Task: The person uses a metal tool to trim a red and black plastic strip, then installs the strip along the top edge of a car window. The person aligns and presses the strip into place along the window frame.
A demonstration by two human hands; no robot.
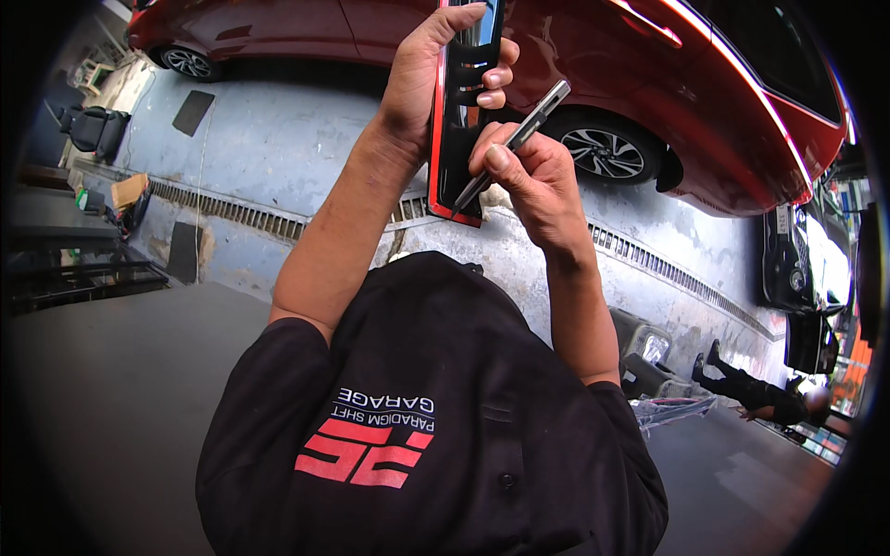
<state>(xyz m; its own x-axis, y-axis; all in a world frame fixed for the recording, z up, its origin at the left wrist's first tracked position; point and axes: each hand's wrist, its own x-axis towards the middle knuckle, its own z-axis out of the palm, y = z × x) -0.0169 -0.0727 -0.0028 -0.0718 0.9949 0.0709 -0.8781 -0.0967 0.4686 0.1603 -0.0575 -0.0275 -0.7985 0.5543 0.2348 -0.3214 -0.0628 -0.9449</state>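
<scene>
My left hand (413,93) grips a long, glossy black trim strip (458,125) with red along its edges, thumb over the front and fingers curled round the right side. The strip stands nearly upright in the picture, its upper end cut off by the frame. Between the thumb and fingers of my right hand (540,181) is a slim, silver-grey utility knife (540,113). It slants down to the left, and its lower tip lies at the strip's bottom end. Whether the tip touches the surface I cannot tell.
A red car (556,56) stands along the far side, its wheel (604,153) just beyond my right hand. A drain grate (246,213) crosses the grey floor. To the right are a black car (788,259) and another person (760,389). A black seat (95,130) sits far left.
</scene>
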